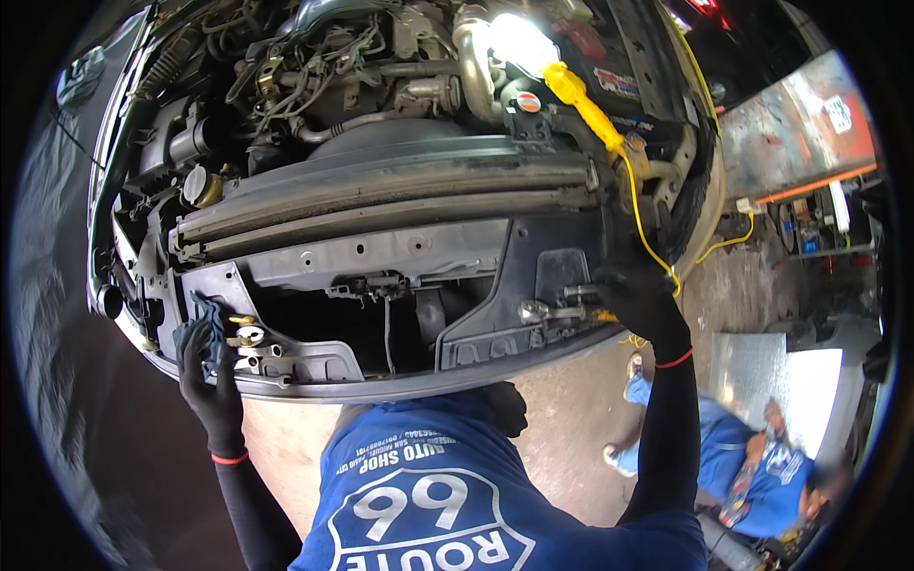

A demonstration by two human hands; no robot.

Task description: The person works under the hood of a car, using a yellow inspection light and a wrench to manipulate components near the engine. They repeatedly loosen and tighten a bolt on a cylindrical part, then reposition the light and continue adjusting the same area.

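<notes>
Shirt fabric (419, 481), bright blue with white printing, filled the near edge of what I watched from my remote seat. Beyond it, on the left, the black-gloved left hand (208, 381) reached over the car's curved black front edge (419, 389) to a crumpled dark-blue cloth (204, 312). Its fingers stood partly spread against the cloth; I could not tell whether they pinched it. The cloth lay at the left end of the front panel, just beside some shiny metal tools (259, 352).

On the right, the black-gloved right hand (647, 293) hung near a polished metal ratchet (545, 311) on a black plastic panel (486, 328). Its fingers blended into shadow, so I could not tell their state. Farther on I saw the long, dark radiator assembly (381, 203), then a lit work lamp with a yellow handle (583, 105) over the grimy metal engine (352, 81). Well apart, on the right, was a second person in blue (757, 490).
</notes>
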